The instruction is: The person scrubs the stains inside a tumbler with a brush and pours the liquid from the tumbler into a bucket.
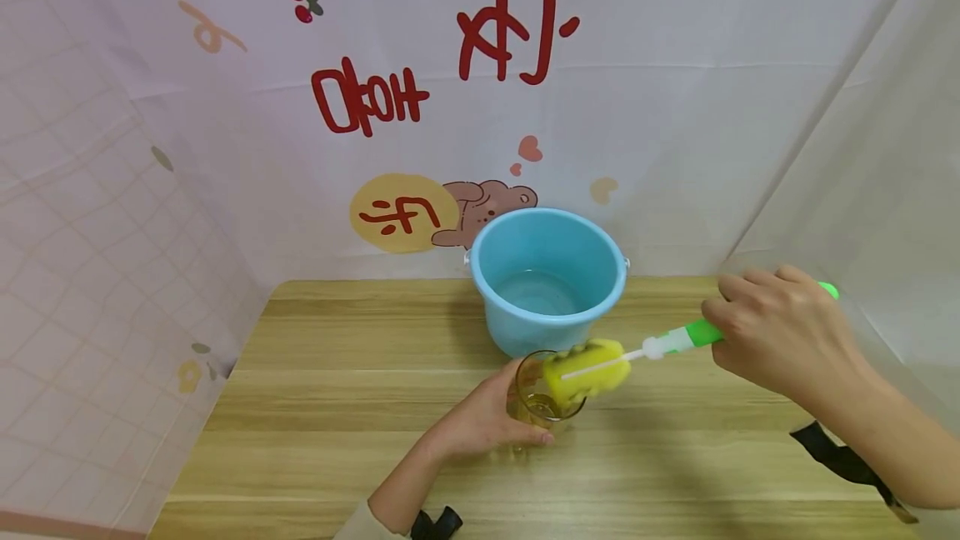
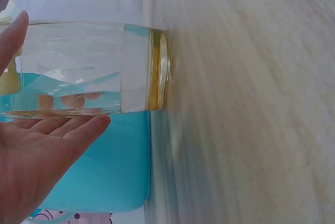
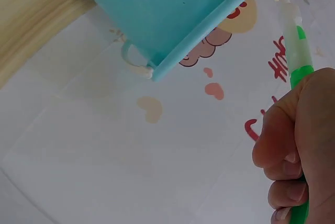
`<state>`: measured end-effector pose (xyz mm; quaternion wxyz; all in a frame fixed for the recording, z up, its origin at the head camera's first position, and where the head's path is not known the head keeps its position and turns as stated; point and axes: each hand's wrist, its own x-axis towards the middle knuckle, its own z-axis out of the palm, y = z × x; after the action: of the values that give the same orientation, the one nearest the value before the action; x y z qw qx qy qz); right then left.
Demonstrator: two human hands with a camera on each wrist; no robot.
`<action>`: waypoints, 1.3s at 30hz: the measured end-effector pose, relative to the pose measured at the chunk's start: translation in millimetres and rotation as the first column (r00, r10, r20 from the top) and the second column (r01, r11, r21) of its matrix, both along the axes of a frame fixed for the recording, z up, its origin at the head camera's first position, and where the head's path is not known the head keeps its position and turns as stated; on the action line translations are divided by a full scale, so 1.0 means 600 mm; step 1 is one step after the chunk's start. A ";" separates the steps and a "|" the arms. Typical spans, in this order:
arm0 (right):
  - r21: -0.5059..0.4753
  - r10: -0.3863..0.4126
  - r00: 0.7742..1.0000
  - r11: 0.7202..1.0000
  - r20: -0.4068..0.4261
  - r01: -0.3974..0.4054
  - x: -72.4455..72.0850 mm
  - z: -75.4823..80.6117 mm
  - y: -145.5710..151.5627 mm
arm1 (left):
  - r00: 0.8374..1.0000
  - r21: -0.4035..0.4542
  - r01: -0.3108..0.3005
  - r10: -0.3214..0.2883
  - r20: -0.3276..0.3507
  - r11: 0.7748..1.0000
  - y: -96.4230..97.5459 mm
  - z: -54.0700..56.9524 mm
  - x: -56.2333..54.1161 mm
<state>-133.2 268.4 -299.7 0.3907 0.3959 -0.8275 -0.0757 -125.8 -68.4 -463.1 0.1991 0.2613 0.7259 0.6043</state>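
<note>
My left hand holds a clear, amber-tinted drinking glass, its thumb and fingers around the sides. In the left wrist view the base of the glass is at or very near the tabletop; whether it touches is hard to tell. My right hand grips the green handle of a cup brush. The brush's yellow sponge head is at the mouth of the glass, its tip overlapping the rim. In the right wrist view the fingers wrap the handle.
Just behind the glass stands a light blue bucket with what looks like water at its bottom. The wood-grain table meets a white printed cloth at the back, and more cloth hangs at both sides.
</note>
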 end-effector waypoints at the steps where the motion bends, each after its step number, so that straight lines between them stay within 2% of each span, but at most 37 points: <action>1: -0.015 0.000 1.000 1.000 -0.001 0.000 0.000 -0.004 0.003 | 1.000 0.002 0.001 -0.001 -0.002 1.000 0.000 -0.001 0.000; 9: -0.072 -0.052 0.998 0.996 0.023 0.053 -0.002 -0.028 0.027 | 1.000 -0.019 -0.013 0.013 0.003 1.000 0.000 -0.001 0.001; 20: -0.115 -0.047 0.996 0.992 0.073 0.055 -0.002 -0.052 0.057 | 1.000 -0.009 -0.007 0.007 -0.004 1.000 -0.001 -0.002 0.000; 27: -0.159 -0.094 0.991 0.981 0.092 0.108 0.001 -0.075 0.073 | 0.999 -0.056 -0.026 0.024 -0.022 0.998 0.001 -0.005 0.000; 32: -0.191 -0.135 0.983 0.969 0.122 0.157 0.007 -0.091 0.082 | 0.999 -0.078 -0.038 0.036 -0.022 0.996 0.001 -0.004 0.000; 39: -0.209 -0.190 0.960 0.950 0.207 0.233 0.014 -0.111 0.095 | 0.999 -0.061 -0.032 0.031 -0.028 0.998 0.000 -0.004 -0.001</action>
<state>-124.8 325.4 -366.5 0.3457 0.2618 -0.9009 0.0167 -126.3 -68.3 -465.3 0.1875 0.2518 0.7509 0.5811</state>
